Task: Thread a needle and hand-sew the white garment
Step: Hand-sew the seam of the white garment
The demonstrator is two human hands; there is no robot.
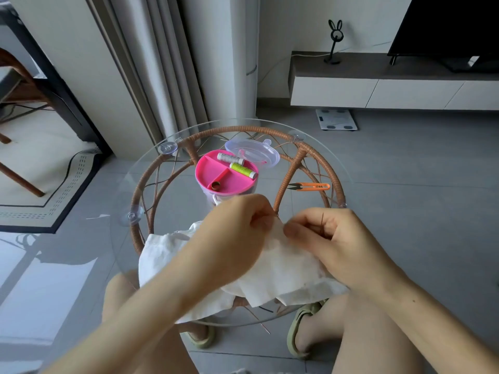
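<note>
The white garment (283, 268) lies crumpled on the near side of the round glass table (140, 168) and hangs over its front edge. My left hand (235, 228) pinches a raised fold of the cloth near its top edge. My right hand (324, 233) meets it from the right, fingers closed on the same fold, with a thin dark needle (322, 221) sticking up between the fingers. The thread itself is too fine to make out.
A pink divided sewing box (216, 182) holds a grey spool (229, 158), a green spool (243, 170) and a thimble (215, 185); its clear lid (256, 153) lies behind. Orange thread snips (310, 187) rest at the right. My knees and sandalled feet are under the table.
</note>
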